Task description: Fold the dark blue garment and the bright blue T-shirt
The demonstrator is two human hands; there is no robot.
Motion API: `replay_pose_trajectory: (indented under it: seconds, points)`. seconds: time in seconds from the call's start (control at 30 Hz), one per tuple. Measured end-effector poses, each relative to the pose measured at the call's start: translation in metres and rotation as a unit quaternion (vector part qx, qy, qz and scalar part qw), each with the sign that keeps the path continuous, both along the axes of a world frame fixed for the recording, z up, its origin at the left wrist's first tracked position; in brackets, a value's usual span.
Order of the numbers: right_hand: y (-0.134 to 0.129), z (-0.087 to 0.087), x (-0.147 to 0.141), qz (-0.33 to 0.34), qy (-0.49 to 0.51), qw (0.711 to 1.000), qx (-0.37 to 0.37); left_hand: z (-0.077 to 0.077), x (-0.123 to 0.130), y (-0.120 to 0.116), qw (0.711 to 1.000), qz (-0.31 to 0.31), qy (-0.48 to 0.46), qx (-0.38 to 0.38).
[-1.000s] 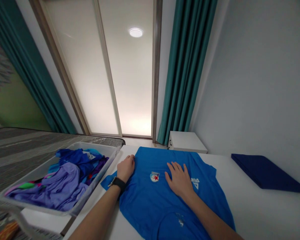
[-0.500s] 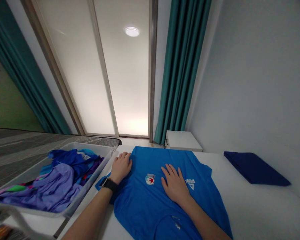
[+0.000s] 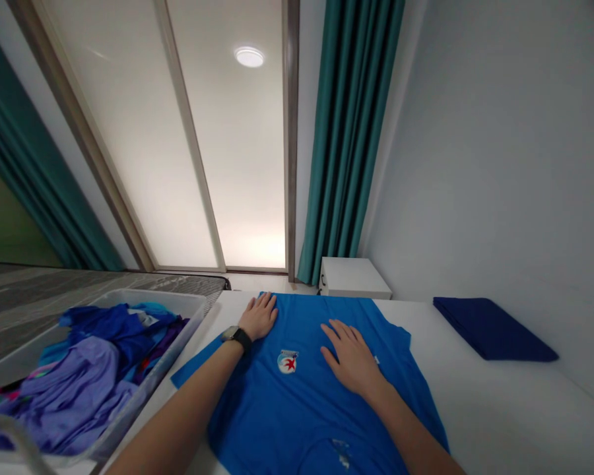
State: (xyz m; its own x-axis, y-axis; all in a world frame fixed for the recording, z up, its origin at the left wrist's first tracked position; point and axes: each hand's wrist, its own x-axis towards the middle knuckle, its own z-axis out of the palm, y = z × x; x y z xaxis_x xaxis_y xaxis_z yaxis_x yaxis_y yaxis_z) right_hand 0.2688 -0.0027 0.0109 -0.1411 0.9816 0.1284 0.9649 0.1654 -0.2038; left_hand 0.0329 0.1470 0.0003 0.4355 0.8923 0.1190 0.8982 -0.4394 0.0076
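Observation:
A blue T-shirt [image 3: 297, 402] lies spread on the white table [image 3: 495, 415], its neckline toward me and a round red-and-white logo at its middle. My left hand [image 3: 259, 315], with a black watch on the wrist, rests flat on the shirt's far left corner, fingers extended. Farther right, my right hand [image 3: 351, 356] lies with fingers spread on the shirt, partly covering a white print. Neither hand grips the cloth. The left sleeve [image 3: 198, 361] sticks out flat beneath my left forearm.
A clear plastic bin [image 3: 178, 353] of crumpled blue and purple clothes [image 3: 79, 376] stands at the left. A folded navy cloth [image 3: 490, 330] lies on the table at the right. Beyond the table are a white cabinet [image 3: 356, 277] and a teal curtain [image 3: 351, 132].
My left hand has moved toward the shirt's far left corner. The left sleeve, bunched before, now extends flat outward. My right hand stays on the shirt. The view has shifted slightly.

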Motion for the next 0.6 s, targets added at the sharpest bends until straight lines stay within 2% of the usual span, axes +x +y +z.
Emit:
replay_pose_trajectory:
  seconds: [0.13,0.4,0.6]
  points:
    - [0.002,-0.006,0.003,-0.010,0.000,1.000,-0.022,-0.001,0.011,-0.005,0.999,-0.037,0.004,-0.009]
    - [0.002,-0.012,0.003,-0.012,0.012,1.000,-0.007,-0.008,-0.008,0.010,0.991,0.112,-0.067,-0.024]
    - [0.005,-0.017,0.006,-0.010,0.016,0.999,0.039,-0.003,-0.039,0.028,0.985,0.141,-0.093,-0.024]
